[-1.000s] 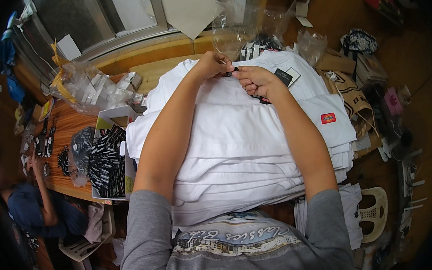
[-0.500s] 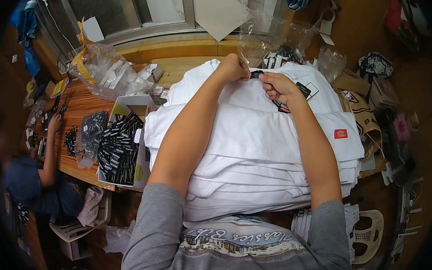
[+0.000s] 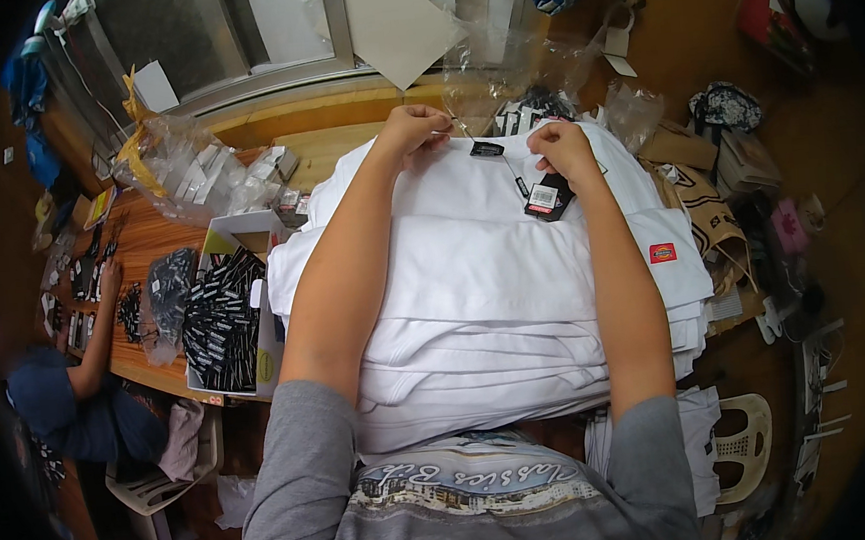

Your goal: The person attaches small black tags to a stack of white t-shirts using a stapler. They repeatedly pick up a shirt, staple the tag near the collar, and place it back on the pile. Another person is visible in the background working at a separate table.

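Note:
A stack of folded white shirts (image 3: 492,266) lies in front of me, with a small red patch (image 3: 662,253) on the top shirt's right side. At its collar is a black neck label (image 3: 486,149). Just left of the label, my left hand (image 3: 417,134) is closed in a pinch on a thin tag string (image 3: 462,127) that leads to the label. To the right, my right hand (image 3: 561,149) has fingers pinched together; what they hold, if anything, is too small to make out. Below it, a black and white hang tag (image 3: 545,198) rests on the shirt beside a small black string seal (image 3: 521,186).
A box of black tags (image 3: 226,325) stands left of the stack, with bagged dark pieces (image 3: 171,298) beside it. A clear bag of white boxes (image 3: 190,172) lies behind. Another person (image 3: 85,395) works at the far left. A beige chair (image 3: 741,449) stands at right.
My hands have moved apart from the neck label, left hand to the left, right hand to the right. The label and the hang tag's white face now show. The view has shifted slightly.

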